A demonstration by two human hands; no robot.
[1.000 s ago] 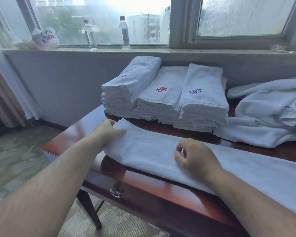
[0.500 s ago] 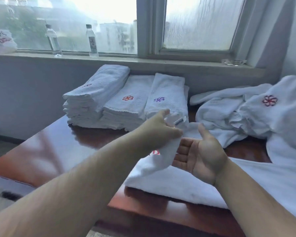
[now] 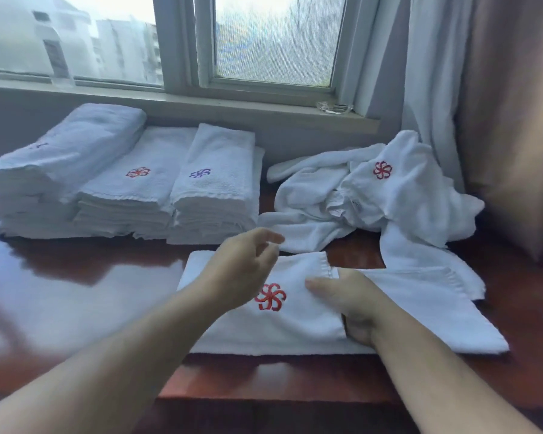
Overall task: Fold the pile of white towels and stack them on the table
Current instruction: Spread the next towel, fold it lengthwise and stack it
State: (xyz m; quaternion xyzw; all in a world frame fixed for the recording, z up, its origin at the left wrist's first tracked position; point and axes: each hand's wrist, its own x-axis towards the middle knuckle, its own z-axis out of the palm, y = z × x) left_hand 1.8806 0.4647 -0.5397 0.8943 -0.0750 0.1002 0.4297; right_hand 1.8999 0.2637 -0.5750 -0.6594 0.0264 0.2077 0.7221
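Where terry lies folded—towel [image 3: 295, 321], rectangular.

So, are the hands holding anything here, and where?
Left hand hovers, holding nothing. Right hand is tucked under the folded-over flap of the towel, thumb on top; a true grip cannot be told.

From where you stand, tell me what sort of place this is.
Probably a hotel room or its housekeeping area: stacks of folded towels bearing an embroidered flower logo, a polished wooden table, and heavy curtains beside the window.

Backlit from window [image 3: 273, 39]; motion blur; edges warped
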